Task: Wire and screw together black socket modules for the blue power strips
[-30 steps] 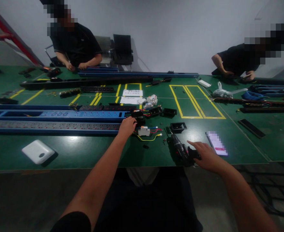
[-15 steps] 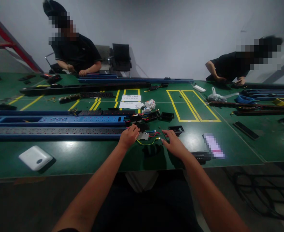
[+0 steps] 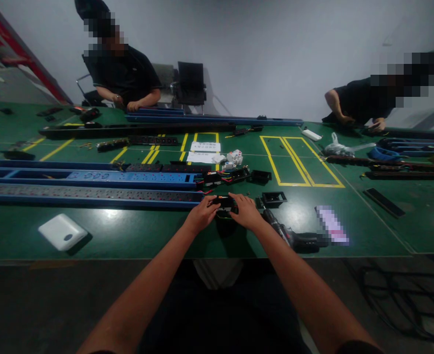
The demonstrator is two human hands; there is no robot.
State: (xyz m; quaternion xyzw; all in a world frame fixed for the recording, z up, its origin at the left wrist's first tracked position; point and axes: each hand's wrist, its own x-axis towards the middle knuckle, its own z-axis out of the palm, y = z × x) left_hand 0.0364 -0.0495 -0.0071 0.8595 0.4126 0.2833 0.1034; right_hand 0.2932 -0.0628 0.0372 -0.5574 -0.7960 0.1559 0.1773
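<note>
My left hand [image 3: 202, 215] is closed on the left side of a small black plastic housing [image 3: 226, 201]. The other side of it is gripped by my right hand [image 3: 247, 211], with the fingers bent over the top edge. Something pale shows within the housing, but its details are too small to make out. Just left of my hands end a blue socket strip [image 3: 165, 178] and a second strip with dark sockets [image 3: 136, 192]. Red wire shows at their ends. An open black frame [image 3: 274, 197] lies right of my right hand.
A black power screwdriver [image 3: 305, 240] lies beyond my right forearm, near a phone [image 3: 331, 224]. A white rounded device [image 3: 62, 232] sits at front left. White connectors [image 3: 234, 157] and paper labels [image 3: 204, 157] lie farther back. Two people work across the green table [image 3: 128, 231].
The grey connector block with loose ring-ended wires is now hidden behind my hands. My right hand has moved in leftward, and both hands have closed on the black housing. The view has shifted slightly.
</note>
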